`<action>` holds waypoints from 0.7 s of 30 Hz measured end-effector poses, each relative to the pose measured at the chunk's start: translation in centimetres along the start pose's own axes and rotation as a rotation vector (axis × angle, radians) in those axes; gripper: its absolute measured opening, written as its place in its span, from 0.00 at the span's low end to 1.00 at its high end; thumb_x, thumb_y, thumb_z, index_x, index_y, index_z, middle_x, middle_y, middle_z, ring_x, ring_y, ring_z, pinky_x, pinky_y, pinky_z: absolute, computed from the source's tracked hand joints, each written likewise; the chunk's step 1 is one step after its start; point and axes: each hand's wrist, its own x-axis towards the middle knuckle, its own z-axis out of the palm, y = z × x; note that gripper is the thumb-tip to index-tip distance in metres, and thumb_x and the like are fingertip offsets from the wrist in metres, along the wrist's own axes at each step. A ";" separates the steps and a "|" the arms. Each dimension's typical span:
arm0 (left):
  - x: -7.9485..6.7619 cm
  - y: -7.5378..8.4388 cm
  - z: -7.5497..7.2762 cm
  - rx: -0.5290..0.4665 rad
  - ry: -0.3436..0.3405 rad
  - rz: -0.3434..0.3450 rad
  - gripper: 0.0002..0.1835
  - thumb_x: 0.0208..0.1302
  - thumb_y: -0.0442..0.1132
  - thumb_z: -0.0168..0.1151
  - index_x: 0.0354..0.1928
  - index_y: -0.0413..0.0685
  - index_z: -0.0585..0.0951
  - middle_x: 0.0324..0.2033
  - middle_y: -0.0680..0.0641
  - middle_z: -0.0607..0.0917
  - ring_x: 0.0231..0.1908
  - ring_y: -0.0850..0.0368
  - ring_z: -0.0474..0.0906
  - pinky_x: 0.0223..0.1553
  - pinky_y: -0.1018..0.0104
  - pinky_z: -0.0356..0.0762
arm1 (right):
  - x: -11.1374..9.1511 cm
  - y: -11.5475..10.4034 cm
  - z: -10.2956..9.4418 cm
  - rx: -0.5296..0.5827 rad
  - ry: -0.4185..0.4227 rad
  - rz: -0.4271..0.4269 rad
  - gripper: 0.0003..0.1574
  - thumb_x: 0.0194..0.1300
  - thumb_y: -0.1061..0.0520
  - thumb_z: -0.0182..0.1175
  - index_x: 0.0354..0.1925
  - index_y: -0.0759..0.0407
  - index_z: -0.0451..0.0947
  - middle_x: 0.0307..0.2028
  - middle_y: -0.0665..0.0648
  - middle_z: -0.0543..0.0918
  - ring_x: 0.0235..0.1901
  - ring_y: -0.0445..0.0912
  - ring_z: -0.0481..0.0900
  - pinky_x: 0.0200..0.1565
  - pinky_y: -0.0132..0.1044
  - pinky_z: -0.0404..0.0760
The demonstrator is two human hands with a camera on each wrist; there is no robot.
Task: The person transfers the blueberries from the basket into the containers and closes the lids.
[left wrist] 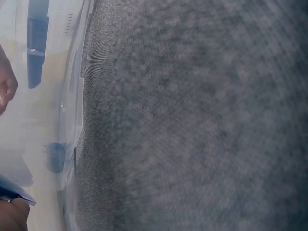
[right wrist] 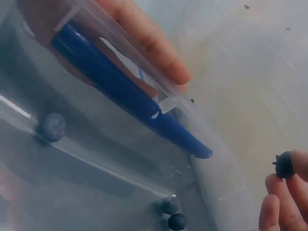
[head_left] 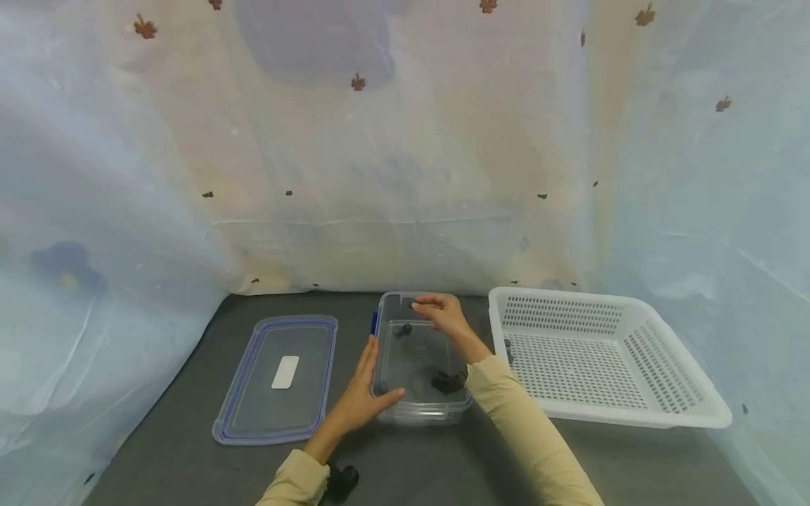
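Observation:
Between the thumb and fingers of my right hand, a dark blueberry is pinched above the far end of a clear plastic box. My left hand lies along the box's left side, its fingers straight against the outside of the wall and its thumb stretched toward the front. A blue clasp hangs on that wall near the left fingers. Inside the box, a blueberry lies apart, and two touching blueberries rest farther along.
A clear lid with a blue seal and white label lies flat at left. To the right stands a white perforated basket with dark berries by its left wall. A patterned plastic sheet hangs behind the dark table.

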 end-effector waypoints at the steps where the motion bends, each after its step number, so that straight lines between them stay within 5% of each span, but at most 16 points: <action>1: 0.0 0.0 0.0 -0.001 0.000 -0.001 0.56 0.59 0.47 0.69 0.76 0.38 0.40 0.75 0.40 0.37 0.72 0.40 0.37 0.65 0.35 0.44 | 0.1 0.1 0.2 0.010 0.013 0.011 0.24 0.67 0.53 0.63 0.55 0.66 0.77 0.51 0.60 0.82 0.51 0.57 0.78 0.55 0.57 0.72; 12: -0.1 -0.2 0.1 -0.022 0.017 0.013 0.56 0.59 0.43 0.70 0.76 0.40 0.41 0.75 0.42 0.37 0.72 0.40 0.37 0.64 0.35 0.48 | 1.6 0.9 1.6 0.065 0.120 0.098 0.21 0.65 0.54 0.65 0.53 0.63 0.80 0.51 0.61 0.82 0.53 0.60 0.77 0.55 0.57 0.72; 21: -0.1 -0.2 0.1 -0.018 0.007 0.012 0.56 0.59 0.45 0.70 0.76 0.40 0.40 0.75 0.41 0.37 0.72 0.40 0.37 0.64 0.35 0.47 | 2.2 2.7 2.2 -0.035 0.235 0.118 0.17 0.63 0.58 0.65 0.48 0.67 0.82 0.47 0.63 0.82 0.48 0.56 0.78 0.48 0.49 0.77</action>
